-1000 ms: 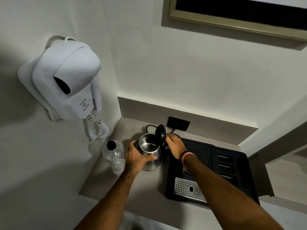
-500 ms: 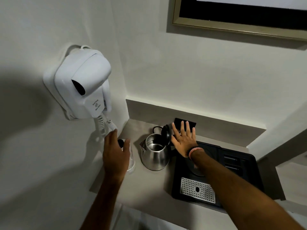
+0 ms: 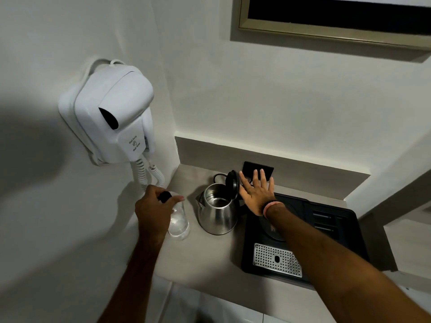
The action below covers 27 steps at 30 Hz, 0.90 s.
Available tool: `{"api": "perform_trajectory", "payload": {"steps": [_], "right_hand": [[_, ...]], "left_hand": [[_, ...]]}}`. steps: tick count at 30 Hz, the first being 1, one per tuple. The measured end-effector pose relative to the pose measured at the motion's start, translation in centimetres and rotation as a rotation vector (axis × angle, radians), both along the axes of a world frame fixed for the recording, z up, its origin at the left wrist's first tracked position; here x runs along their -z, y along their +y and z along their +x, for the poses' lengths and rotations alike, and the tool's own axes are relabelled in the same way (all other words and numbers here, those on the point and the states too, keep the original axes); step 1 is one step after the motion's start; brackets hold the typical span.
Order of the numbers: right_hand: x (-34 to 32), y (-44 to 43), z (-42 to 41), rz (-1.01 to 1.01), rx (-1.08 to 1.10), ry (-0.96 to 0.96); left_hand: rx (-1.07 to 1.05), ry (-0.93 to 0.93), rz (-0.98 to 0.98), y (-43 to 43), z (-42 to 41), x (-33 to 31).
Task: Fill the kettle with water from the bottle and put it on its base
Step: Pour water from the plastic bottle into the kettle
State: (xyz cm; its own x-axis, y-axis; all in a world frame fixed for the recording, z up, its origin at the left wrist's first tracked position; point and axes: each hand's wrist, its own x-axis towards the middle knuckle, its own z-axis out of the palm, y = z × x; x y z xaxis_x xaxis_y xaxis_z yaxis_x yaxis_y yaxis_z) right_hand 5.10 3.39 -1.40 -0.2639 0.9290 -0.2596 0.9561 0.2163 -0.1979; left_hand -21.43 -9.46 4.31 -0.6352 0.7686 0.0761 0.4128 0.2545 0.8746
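Grey counter (image 3: 210, 257) | steel kettle (image 3: 218, 212) lid up | left hand (image 3: 154, 212) grips bottle (image 3: 178, 221) | right hand (image 3: 256, 194) splayed flat

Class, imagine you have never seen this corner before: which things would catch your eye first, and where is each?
The big white hair dryer on the left wall stands out first. Below it on the counter, the steel kettle stands with its lid up, off the black tray on its right. The left hand grips a clear bottle; the right hand hovers open by the lid.

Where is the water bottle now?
In the head view, the water bottle stands on the counter, left of the open kettle, under the left hand.
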Motion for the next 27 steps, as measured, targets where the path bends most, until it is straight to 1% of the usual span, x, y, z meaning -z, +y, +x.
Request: {"api": "perform_trajectory", "payload": {"steps": [2, 6, 8, 10, 11, 12, 13, 15, 19, 23, 26, 27], "right_hand": [[-0.1, -0.1, 0.0, -0.017, 0.006, 0.001], [0.0, -0.2, 0.0, -0.022, 0.018, -0.011], [0.0, -0.1, 0.0, -0.016, 0.02, -0.028], [-0.1, 0.1, 0.0, 0.001, 0.015, -0.039], [-0.1, 0.1, 0.0, 0.004, 0.011, -0.04], [0.0, 0.1, 0.1, 0.006, 0.012, -0.039], [-0.1, 0.1, 0.1, 0.011, 0.015, -0.039], [0.0, 0.1, 0.1, 0.014, 0.013, -0.047], [0.0, 0.2, 0.3, 0.013, 0.018, -0.079], [-0.1, 0.2, 0.0, 0.006, 0.021, -0.081], [0.3, 0.1, 0.0, -0.001, 0.031, -0.067], [0.4, 0.0, 0.0, -0.006, 0.03, -0.063]], "left_hand": [[-0.013, 0.01, 0.018, 0.3, -0.2, 0.3], [-0.057, 0.158, -0.01, 0.4, 0.3, -0.4], [-0.119, 0.332, 0.05, 0.0, 0.6, -0.4], [-0.166, 0.511, 0.171, -0.5, 1.4, -0.3], [-0.139, 0.518, 0.206, -0.8, 2.0, 0.1], [-0.066, 0.476, 0.194, -1.1, 2.9, 0.8], [0.027, 0.434, 0.153, -1.5, 3.8, 2.0], [0.185, 0.438, 0.049, -2.4, 5.6, 5.8], [0.315, 0.498, -0.256, -4.3, 8.2, 12.9], [0.294, 0.385, -0.397, -4.9, 8.8, 16.3], [0.306, 0.418, -0.445, -5.0, 8.4, 18.0], [0.276, 0.43, -0.438, -5.3, 8.1, 18.4]]}}
